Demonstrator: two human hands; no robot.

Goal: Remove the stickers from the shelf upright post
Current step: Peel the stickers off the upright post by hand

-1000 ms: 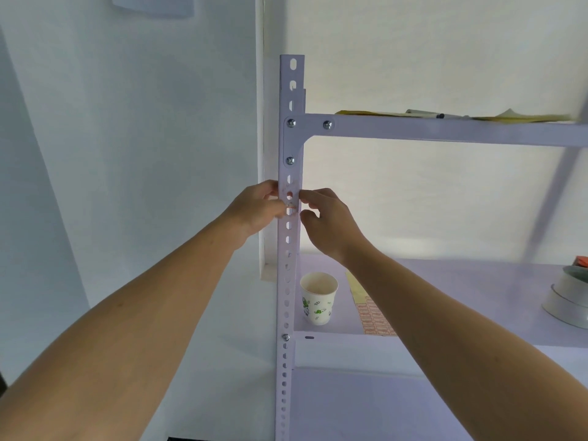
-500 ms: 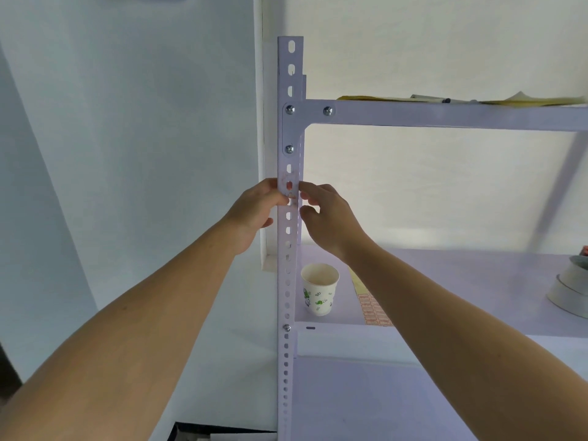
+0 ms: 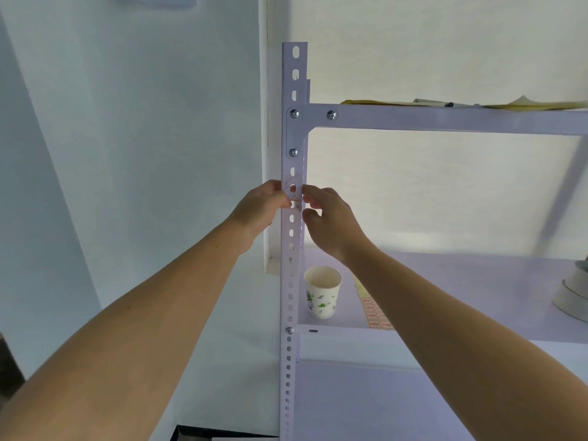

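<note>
At the frame's center, the left hand (image 3: 259,206) and right hand (image 3: 331,222) met on the upright post (image 3: 291,281). Their fingers (image 3: 310,190) pinched a small sticker (image 3: 294,198) on it. A paper cup (image 3: 322,296) stood on the shelf (image 3: 461,281) below.

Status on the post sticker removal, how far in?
Done: unclear, though the upright post looks bare below the hands. In hand: left hand and right hand pick at a small sticker mid-post. Left: that sticker, plus faint reddish residue above it.

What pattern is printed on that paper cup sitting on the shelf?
The white paper cup carries green leaf-like prints on its side, seen best in the head view.
</note>
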